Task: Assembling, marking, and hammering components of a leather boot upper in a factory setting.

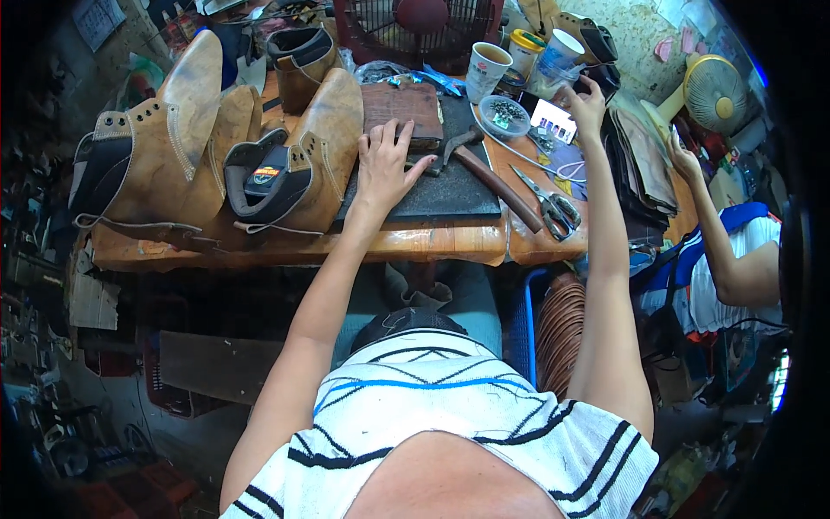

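My left hand (386, 169) lies with fingers spread, its fingertips on the near edge of a worn brown block (402, 108). The block sits on a dark work mat (450, 195). A hammer (497, 186) rests beside that hand, head toward the block and wooden handle slanting to the near right. My right hand (588, 108) reaches to the back right with fingers curled against a clear plastic bag (546, 84); whatever they hold is hidden. Beside it are a lit phone-like screen (553, 121) and a clear tub of small dark pieces (505, 116).
Brown leather boots (333, 156) crowd the table's left side. Scissors (558, 212) lie near the front right. Cups (488, 69) and a red fan (424, 35) stand behind. Stacked dark leather (640, 173) lies at right, near another person's arm (722, 251). A blue basket (523, 320) stands below.
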The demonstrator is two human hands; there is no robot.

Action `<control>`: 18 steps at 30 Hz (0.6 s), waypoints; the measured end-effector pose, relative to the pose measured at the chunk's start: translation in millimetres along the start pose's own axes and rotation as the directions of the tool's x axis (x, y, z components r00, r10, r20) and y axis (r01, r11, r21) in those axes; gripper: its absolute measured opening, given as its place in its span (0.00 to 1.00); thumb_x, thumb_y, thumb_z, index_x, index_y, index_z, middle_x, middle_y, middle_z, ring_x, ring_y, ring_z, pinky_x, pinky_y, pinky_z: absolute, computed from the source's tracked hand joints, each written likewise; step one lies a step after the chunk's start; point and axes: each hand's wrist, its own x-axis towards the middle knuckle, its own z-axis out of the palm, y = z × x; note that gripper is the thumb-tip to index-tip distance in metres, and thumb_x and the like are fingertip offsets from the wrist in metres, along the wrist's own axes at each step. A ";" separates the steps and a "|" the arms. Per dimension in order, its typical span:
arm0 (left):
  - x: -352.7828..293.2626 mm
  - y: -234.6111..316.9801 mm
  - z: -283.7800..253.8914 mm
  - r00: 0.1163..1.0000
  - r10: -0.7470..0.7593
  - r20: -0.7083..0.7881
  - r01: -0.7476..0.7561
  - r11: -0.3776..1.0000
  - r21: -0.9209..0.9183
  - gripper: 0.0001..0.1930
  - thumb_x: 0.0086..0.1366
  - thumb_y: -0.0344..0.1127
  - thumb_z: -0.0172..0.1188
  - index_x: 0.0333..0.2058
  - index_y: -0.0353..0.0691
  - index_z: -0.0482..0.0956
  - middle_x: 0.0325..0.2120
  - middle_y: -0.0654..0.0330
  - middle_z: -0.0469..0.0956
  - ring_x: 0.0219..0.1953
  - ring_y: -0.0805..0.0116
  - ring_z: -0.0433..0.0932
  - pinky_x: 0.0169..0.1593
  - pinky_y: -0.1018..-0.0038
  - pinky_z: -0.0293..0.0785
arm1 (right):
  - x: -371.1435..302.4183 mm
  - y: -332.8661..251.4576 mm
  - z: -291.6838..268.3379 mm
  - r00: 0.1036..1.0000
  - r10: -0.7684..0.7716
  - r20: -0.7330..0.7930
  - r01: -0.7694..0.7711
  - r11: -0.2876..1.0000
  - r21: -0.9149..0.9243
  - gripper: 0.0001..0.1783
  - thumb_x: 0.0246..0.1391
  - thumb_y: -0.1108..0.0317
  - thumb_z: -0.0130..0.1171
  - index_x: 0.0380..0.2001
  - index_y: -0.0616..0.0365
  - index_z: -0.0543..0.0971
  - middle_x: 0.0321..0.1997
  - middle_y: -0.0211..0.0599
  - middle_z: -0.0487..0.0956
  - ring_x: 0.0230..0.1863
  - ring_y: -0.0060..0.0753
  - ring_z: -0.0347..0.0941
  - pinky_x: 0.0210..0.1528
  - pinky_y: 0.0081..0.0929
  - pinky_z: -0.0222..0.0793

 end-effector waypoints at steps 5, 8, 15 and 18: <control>4.5 2.8 -2.6 0.987 0.069 -0.148 -0.084 0.991 -0.101 0.27 0.61 0.51 0.66 0.53 0.38 0.79 0.50 0.55 0.76 0.53 0.57 0.70 0.55 0.62 0.62 | -111.0 -94.8 8.9 0.892 -0.049 0.450 -0.092 0.954 0.287 0.15 0.55 0.67 0.68 0.45 0.58 0.84 0.22 0.25 0.79 0.22 0.11 0.70 0.23 0.15 0.59; -3.1 0.8 -19.0 0.962 0.105 -0.250 -0.148 0.976 -0.160 0.20 0.59 0.42 0.69 0.48 0.39 0.82 0.45 0.61 0.80 0.47 0.60 0.74 0.52 0.64 0.64 | -178.4 -148.9 37.4 0.858 -0.188 0.478 0.020 0.942 0.335 0.11 0.55 0.68 0.68 0.40 0.61 0.85 0.23 0.25 0.80 0.24 0.12 0.69 0.25 0.17 0.62; -62.5 17.3 -111.1 0.949 0.152 -0.277 -0.148 0.988 0.035 0.24 0.57 0.47 0.72 0.50 0.45 0.83 0.51 0.62 0.78 0.53 0.62 0.73 0.56 0.64 0.62 | -264.1 -160.6 83.6 0.880 -0.266 0.394 0.173 0.951 0.256 0.09 0.53 0.68 0.67 0.37 0.57 0.85 0.27 0.39 0.82 0.25 0.32 0.78 0.29 0.28 0.70; -81.8 -7.4 -150.4 0.942 -0.109 -0.317 0.185 0.957 0.222 0.30 0.54 0.51 0.73 0.55 0.49 0.80 0.59 0.59 0.72 0.61 0.58 0.65 0.59 0.60 0.59 | -274.3 -159.0 86.6 0.843 -0.393 0.367 0.375 0.919 0.122 0.04 0.52 0.69 0.66 0.32 0.54 0.84 0.31 0.36 0.80 0.30 0.43 0.77 0.34 0.37 0.71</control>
